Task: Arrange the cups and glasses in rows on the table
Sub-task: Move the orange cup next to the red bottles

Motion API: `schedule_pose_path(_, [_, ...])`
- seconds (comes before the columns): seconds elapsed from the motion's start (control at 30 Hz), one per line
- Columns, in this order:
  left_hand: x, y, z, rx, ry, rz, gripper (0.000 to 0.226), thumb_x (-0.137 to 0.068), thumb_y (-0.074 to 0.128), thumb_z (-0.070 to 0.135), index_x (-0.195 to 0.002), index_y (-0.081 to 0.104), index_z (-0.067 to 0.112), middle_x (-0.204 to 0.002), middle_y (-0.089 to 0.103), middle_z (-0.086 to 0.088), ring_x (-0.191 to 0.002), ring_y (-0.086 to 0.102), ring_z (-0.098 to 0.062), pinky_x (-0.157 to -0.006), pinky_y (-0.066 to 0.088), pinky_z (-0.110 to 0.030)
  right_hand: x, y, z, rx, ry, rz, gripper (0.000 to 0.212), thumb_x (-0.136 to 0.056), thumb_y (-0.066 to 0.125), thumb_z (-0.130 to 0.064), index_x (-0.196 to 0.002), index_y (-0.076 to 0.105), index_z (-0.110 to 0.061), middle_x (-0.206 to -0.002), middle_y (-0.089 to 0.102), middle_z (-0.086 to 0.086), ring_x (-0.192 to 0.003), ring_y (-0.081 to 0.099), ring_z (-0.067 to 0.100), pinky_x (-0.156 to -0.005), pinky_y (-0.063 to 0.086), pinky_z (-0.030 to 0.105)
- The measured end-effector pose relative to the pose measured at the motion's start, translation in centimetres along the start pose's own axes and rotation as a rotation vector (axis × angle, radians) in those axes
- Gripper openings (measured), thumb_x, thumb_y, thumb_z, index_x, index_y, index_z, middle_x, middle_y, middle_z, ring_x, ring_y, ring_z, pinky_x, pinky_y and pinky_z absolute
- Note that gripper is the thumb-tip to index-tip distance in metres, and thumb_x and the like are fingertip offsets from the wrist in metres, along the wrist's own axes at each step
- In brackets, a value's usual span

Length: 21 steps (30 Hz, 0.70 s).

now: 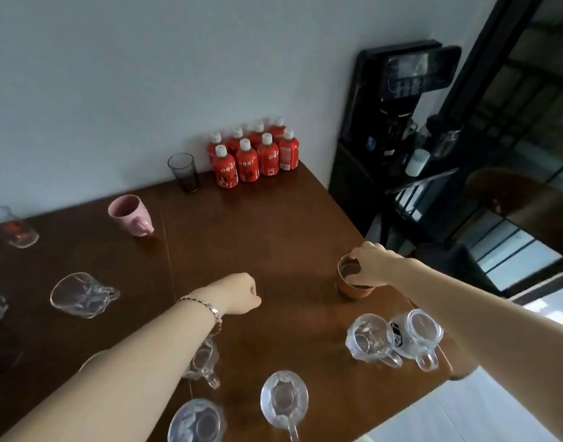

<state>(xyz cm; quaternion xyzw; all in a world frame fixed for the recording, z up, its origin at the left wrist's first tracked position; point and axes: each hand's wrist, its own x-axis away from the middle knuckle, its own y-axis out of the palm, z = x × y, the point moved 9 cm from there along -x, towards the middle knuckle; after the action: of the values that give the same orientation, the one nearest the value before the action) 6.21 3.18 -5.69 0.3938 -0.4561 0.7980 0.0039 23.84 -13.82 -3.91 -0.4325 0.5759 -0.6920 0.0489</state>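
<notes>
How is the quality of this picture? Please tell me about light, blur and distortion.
Head view: dim, soft daylight; the wooden table shows a dull sheen, no hard glare. Wide-angle bending tilts the wall and the dark shelf at the edges. The red bottles are fairly sharp, but their labels are unreadable. The clear glass mugs are soft and low in contrast.

Both forearms are bare with no sleeves in view, and the left hand point(242, 293) has a slim metallic link bracelet point(207, 309) at its wrist; the right hand point(371, 264) wears nothing.
</notes>
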Motion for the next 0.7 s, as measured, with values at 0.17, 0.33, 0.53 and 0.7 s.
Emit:
schedule_pose_path(0.17, [-3.4,0.7,0.0,0.081,-0.092,-0.014,0.015,-0.093,0.049,0.032,-0.087,0.057,0.021,-0.099,0.063,0.0,-0.091,0.06,-0.02,-0.076,0.043,-0.028,-2.3,0.6,-0.2,0.122,-0.141,-0.014,0.086,-0.076,0.065,-0.058,-0.145,0.03,-0.019,-0.144,0.034,0.005,-0.132,0.036,0.028,-0.105,0.04,0.043])
schedule_pose_path(0.33, [-6.5,1.5,0.2,0.17,-0.2,0.023,0.014,-0.093,0.05,0.033,-0.086,0.058,0.023,-0.086,0.059,0.004,-0.081,0.057,-0.017,-0.069,0.04,-0.027,-5.0,3.4,-0.2,0.308,-0.301,-0.123,0.104,-0.067,0.077,-0.048,-0.148,0.015,-0.025,-0.145,0.027,0.008,-0.127,0.037,0.031,-0.094,0.049,0.041])
schedule_pose_path(0.53, [-8.2,2.0,-1.1,0.195,-0.325,0.017,0.014,-0.093,0.047,0.029,-0.085,0.055,0.021,-0.086,0.057,0.001,-0.079,0.055,-0.021,-0.075,0.044,-0.029,-8.6,1.1,-0.7,0.192,-0.385,-0.186,0.091,-0.069,0.075,-0.047,-0.142,0.023,-0.03,-0.133,0.036,0.006,-0.119,0.046,0.028,-0.081,0.049,0.031])
schedule_pose_path(0.7, [-10.0,0.0,-2.2,0.189,-0.359,0.036,0.013,-0.092,0.044,0.027,-0.082,0.051,0.022,-0.083,0.057,-0.002,-0.074,0.052,-0.024,-0.071,0.043,-0.028,-14.7,-5.1,-2.7,0.049,-0.325,-0.082,0.089,-0.068,0.075,-0.048,-0.139,0.026,-0.026,-0.129,0.042,0.006,-0.115,0.05,0.029,-0.082,0.052,0.034])
